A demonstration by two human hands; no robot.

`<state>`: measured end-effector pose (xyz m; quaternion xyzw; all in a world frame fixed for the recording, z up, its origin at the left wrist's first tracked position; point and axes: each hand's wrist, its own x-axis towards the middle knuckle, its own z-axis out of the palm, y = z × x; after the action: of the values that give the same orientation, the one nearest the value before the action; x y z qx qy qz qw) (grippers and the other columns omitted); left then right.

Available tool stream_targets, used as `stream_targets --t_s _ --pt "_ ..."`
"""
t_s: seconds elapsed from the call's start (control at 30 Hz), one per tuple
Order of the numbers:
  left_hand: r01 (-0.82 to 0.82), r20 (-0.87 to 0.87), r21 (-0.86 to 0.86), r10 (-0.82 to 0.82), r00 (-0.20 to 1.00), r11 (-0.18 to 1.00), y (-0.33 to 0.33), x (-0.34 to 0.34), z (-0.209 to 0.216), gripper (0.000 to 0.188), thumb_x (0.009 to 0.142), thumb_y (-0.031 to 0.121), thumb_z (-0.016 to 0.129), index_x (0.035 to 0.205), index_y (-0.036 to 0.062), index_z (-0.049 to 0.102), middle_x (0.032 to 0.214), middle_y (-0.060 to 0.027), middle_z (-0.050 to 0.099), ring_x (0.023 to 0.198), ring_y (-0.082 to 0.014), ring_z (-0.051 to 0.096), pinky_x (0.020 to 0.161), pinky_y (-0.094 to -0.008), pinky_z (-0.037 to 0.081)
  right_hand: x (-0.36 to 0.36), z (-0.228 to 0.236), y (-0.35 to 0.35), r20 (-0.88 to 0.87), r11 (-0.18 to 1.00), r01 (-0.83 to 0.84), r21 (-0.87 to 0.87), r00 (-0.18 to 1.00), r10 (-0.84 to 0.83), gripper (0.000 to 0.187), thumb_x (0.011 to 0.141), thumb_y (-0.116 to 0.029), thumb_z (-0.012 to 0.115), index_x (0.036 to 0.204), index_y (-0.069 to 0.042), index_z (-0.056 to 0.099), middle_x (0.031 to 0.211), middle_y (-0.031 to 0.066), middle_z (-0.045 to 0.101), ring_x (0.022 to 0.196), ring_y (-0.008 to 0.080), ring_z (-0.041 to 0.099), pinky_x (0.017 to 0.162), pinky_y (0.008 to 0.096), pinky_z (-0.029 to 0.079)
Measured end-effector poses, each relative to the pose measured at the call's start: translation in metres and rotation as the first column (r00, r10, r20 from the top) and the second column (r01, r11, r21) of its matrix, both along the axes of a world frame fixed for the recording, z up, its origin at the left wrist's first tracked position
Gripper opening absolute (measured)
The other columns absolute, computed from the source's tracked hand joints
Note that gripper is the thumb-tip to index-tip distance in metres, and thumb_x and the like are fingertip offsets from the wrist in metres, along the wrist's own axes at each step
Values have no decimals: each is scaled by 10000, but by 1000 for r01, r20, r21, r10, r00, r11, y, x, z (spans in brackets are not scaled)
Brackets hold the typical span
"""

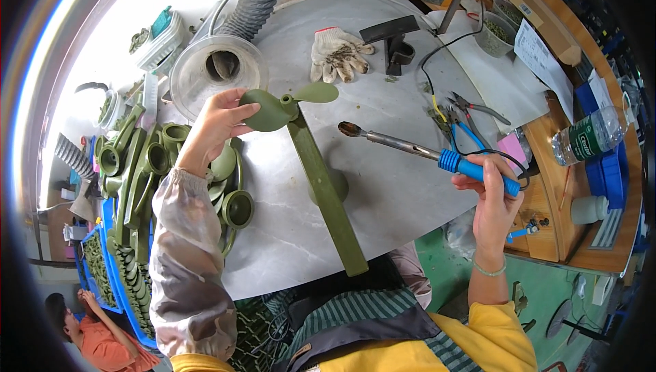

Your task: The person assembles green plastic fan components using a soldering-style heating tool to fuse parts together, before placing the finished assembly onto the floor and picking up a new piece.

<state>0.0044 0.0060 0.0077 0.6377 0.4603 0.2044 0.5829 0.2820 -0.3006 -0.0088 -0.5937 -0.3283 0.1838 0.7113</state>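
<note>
My left hand [222, 120] pinches one blade of a green two-bladed propeller [268, 110] between thumb and fingers. The propeller's hub rests against the upper end of a long flat green plastic bar [328, 197], which slants across the table toward me. Beneath the bar, a round green part [336, 187] shows only in part. My right hand [493, 197] is wrapped round the blue handle of a soldering iron [410, 150]. Its metal shaft points left, and the dark, spoon-like tip hangs apart from the bar and the propeller.
Green plastic parts [157, 158] pile up at the left, above blue crates [109, 262]. A clear funnel with a grey hose [256, 3] stands behind my left hand. Further back lie a stained glove [338, 54], a black stand [395, 50] and pliers [478, 107]. A plastic bottle [591, 136] is at right.
</note>
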Motion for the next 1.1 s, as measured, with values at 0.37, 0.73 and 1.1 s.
stream_targets --t_s 0.37,0.73,1.1 --pt "-113 -75 434 161 984 894 -38 -24 29 572 946 198 637 1454 93 396 1342 -124 529 1236 -175 505 1035 -307 410 6 2 6 -20 1000 28 3 999 -28 281 991 -152 512 935 88 647 833 94 657 659 192 694 601 291 583" --pt "20 252 -682 210 945 731 -273 5 -43 625 999 180 542 1512 58 206 1361 -146 497 1226 -235 520 1028 -358 442 33 -17 94 -53 987 -12 163 998 21 275 993 -198 543 1013 60 638 892 115 678 771 186 700 734 279 556" --pt "-240 3 -542 287 958 806 -261 0 -37 483 838 -47 584 1279 52 414 795 -33 517 634 -111 524 518 -243 407 47 -31 143 -175 957 -48 285 979 102 258 973 -163 577 1015 88 626 914 128 683 767 210 708 731 289 572"
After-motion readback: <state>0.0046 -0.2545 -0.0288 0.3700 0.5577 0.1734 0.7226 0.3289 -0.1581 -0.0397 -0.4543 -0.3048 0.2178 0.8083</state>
